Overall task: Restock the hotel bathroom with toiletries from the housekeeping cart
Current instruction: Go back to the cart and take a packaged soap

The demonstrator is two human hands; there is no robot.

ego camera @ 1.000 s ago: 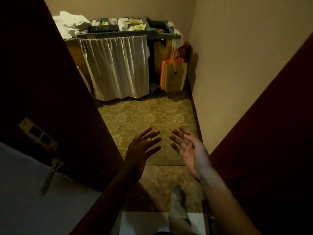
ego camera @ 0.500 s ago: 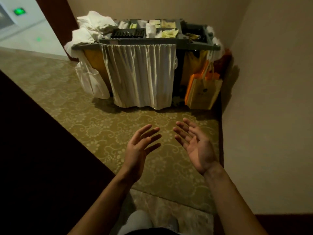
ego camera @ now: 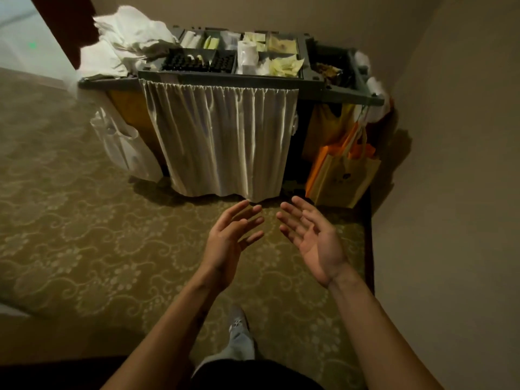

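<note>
The left hand [ego camera: 230, 240] and right hand [ego camera: 315, 243] were wide open and held nothing, maybe ready to grab things. The toiletries [ego camera: 284, 66] sat in trays on top of the housekeeping cart [ego camera: 225, 83], well ahead by the wall.

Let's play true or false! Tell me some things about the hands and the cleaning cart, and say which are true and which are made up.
1. Both hands, left hand and right hand, are empty. True.
2. A white curtain hangs on the front of the housekeeping cart. True.
3. The orange tote bag hangs at the cart's left end. False: it hangs at the right end, by the wall.
4. The toilet paper roll lies on the carpet. False: it stands in the cart's top tray.
</note>
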